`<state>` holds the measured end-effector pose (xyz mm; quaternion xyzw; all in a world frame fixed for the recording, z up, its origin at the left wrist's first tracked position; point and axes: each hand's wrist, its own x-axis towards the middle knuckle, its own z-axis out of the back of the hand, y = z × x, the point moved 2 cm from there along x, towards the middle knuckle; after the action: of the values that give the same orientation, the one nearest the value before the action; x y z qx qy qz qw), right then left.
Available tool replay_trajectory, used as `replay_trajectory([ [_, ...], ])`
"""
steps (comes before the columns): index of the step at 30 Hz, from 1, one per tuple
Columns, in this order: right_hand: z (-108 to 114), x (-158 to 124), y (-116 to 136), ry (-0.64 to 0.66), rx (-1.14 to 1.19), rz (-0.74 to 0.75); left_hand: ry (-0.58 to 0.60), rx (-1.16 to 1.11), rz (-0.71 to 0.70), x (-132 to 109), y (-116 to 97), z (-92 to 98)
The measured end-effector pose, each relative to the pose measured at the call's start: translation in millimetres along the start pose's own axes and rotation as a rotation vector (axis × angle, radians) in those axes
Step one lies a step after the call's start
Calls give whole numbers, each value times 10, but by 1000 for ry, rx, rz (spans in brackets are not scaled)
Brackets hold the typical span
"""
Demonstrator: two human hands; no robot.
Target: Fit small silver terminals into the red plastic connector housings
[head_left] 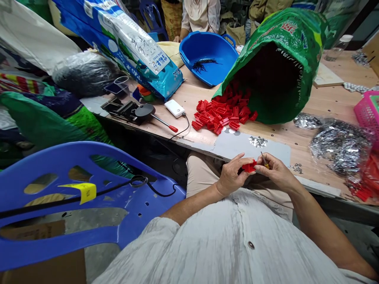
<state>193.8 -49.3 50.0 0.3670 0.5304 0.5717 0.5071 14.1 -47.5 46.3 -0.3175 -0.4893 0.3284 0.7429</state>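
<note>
Above my lap at the table's front edge, my left hand (233,174) is closed around a small red plastic part (249,166). My right hand (274,170) pinches a small tool with a yellow handle (267,165) and a thin metal tip pointing up; its exact kind is too small to tell. The right fingertips are right beside the red part. Just beyond the hands, a grey sheet (278,152) carries a patch of tiny metal pieces (258,142). A heap of similar red parts (220,112) spills from a green sack (284,106) lying on its side.
A blue basin (211,43) with black strips stands at the back. Left are a hand press (130,110), a white power bank (174,108) with a cable, and a blue bag (160,75). Right lie plastic-wrapped metal parts (340,144) and a pink basket (365,112). Another person (201,15) sits opposite.
</note>
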Motion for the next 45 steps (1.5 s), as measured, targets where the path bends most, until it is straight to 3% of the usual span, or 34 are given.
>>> replay_trajectory([
  [17, -98, -59, -157, 194, 283, -179, 35, -157, 86, -144, 85, -9],
  [24, -210, -55, -156, 255, 461, -244, 27, -377, 120, -227, 213, 46],
  [28, -275, -21, -204, 250, 471, -247, 1, -486, 216, -265, 306, 55],
  [32, -107, 129, -212, 221, 196, -171, -69, -621, 418, -228, 342, 60],
  [34, 117, 269, -221, 56, -106, -90, -102, -692, 496, -185, 341, 74],
  [35, 257, 346, -231, -96, -274, -50, -115, -723, 521, -164, 341, 83],
  [37, 520, 489, -278, -364, -550, -53, -133, -768, 549, -130, 348, 100],
  [38, 619, 556, -314, -414, -653, -77, -136, -784, 558, -119, 355, 106],
  [41, 790, 722, -413, -453, -863, -138, -130, -811, 578, -107, 387, 104],
  [45, 813, 859, -448, -451, -956, -146, -138, -821, 585, -104, 427, 93],
])
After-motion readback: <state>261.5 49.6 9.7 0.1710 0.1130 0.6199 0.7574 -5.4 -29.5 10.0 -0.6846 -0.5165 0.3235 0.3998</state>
